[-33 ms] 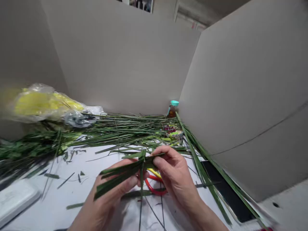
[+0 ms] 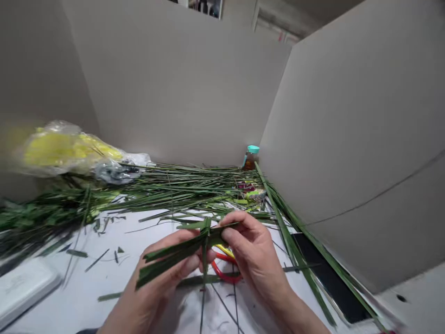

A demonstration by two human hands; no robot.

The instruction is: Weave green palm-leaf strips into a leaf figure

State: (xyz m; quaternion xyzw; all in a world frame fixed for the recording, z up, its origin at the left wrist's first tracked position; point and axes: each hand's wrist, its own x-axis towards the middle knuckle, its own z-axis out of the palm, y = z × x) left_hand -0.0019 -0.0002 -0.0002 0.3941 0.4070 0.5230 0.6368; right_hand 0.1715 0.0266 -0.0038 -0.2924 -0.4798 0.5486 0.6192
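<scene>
Several long green leaf strips (image 2: 174,255) cross and fold into a small woven knot in front of me. My left hand (image 2: 160,269) is closed on this weave from the left, with the loose strip ends fanning out over its fingers. From the right, my right hand (image 2: 255,248) pinches one strip between thumb and forefinger. Narrow strip ends hang down between the hands. Behind and below the weave lie scissors with red and yellow handles (image 2: 227,278), partly hidden by my right hand.
A heap of long green leaves (image 2: 187,185) spans the back, beside a plastic bag with yellow contents (image 2: 69,148). A teal-capped jar (image 2: 250,157) stands in the corner. A black phone-like slab (image 2: 330,278) lies right, under leaves; a white box (image 2: 28,290) sits left. Grey panels (image 2: 181,93) enclose the table.
Both hands keep their hold on the leaf strips, almost unmoved. The whole view has shifted very slightly.
</scene>
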